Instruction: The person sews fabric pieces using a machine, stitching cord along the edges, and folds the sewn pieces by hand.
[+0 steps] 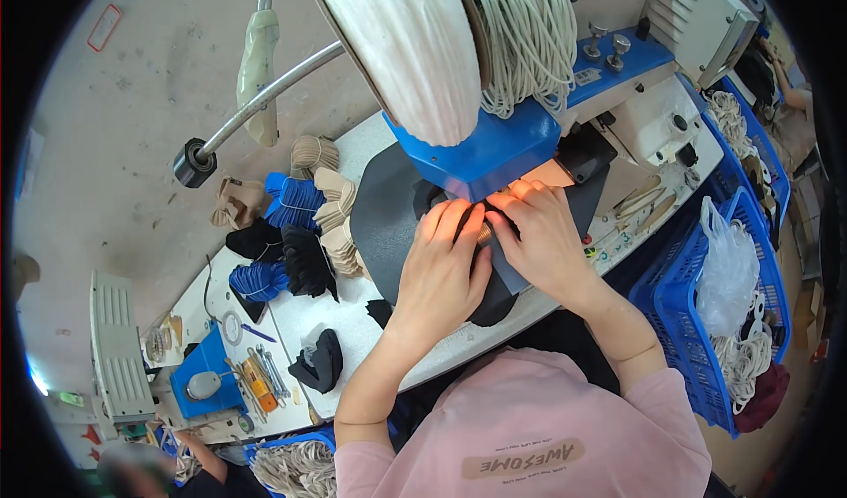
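A piece of black fabric (492,311) lies under the lit head of a blue sewing machine (498,149), its lower part hanging toward me. My left hand (444,264) presses and pinches the fabric from the left, fingertips close to the machine head. From the right, my right hand (540,238) grips the same fabric with bent fingers. The two hands almost meet at the needle area, which the machine head hides. A dark grey sheet (388,224) covers the worktable around them.
Above the machine hang a large white spool (401,48) and looped white cord (527,39). Bundles of blue fabric (294,200), black fabric (306,260) and beige fabric (335,198) sit left. A blue crate (679,339) stands right. Another person (132,471) is lower left.
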The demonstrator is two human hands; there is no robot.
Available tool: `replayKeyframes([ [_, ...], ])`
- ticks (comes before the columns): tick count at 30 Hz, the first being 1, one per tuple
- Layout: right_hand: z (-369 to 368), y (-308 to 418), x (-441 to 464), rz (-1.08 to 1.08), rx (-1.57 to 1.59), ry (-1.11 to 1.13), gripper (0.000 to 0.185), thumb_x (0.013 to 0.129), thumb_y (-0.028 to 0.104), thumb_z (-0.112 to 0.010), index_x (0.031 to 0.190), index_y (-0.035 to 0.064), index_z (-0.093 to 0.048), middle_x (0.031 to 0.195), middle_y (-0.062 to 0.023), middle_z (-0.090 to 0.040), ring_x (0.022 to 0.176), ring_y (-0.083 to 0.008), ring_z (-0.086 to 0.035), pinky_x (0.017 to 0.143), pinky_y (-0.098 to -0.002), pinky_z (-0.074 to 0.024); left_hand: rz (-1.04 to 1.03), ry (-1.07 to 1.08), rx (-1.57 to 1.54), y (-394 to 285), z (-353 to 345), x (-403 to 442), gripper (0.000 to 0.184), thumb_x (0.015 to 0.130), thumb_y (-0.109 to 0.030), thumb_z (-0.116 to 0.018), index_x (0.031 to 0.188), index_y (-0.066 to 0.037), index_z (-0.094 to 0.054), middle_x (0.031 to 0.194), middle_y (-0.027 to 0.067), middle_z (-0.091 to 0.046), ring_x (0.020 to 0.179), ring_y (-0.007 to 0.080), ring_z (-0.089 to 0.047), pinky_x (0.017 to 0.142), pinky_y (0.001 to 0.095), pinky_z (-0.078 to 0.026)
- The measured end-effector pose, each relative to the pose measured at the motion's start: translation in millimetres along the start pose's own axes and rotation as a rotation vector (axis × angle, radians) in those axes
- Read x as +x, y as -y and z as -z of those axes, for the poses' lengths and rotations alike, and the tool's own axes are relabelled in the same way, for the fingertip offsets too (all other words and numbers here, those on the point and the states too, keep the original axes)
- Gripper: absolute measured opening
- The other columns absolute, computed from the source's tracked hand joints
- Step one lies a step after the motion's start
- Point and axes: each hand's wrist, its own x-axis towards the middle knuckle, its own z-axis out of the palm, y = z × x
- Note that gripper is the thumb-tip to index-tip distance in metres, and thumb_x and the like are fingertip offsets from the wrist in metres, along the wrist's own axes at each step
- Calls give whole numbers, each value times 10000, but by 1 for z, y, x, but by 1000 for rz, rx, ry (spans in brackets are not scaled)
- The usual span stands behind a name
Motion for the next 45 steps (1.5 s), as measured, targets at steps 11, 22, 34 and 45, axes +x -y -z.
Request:
replayKeyframes([
  [11, 3, 0, 2, -28, 50, 2, 212, 878, 141, -626, 1051, 26, -673, 978, -120, -615, 991, -288, -560, 920, -415, -396, 36, 75, 21, 3, 8, 6, 433, 860, -137, -629, 1245, 49, -559, 1232, 213, -547, 1198, 403, -492, 1071, 518, -351],
  [22, 11, 0, -5, 44, 69, -3, 209, 822, 109, -672, 1025, 70, -699, 892, -80, -580, 907, -253, -551, 851, -385, -400, -4, -6, 59, 5, 8, 3, 389, 843, -123, -653, 1187, 47, -593, 1186, 199, -589, 1140, 388, -543, 1021, 463, -410],
  [34, 12, 3, -4, 90, -33, 34, 249, 820, 124, -667, 1065, 102, -709, 909, -63, -566, 904, -242, -538, 849, -377, -388, -41, 1, 62, 7, 9, 7, 345, 836, -101, -652, 1147, 41, -609, 1148, 203, -604, 1097, 396, -558, 972, 442, -444],
  [45, 11, 2, -4, 110, -58, 32, 262, 830, 129, -662, 1089, 98, -693, 919, -77, -563, 886, -244, -536, 820, -377, -374, -43, 30, 90, 13, 12, 14, 320, 841, -94, -633, 1135, 31, -620, 1110, 195, -611, 1076, 400, -565, 966, 446, -449],
])
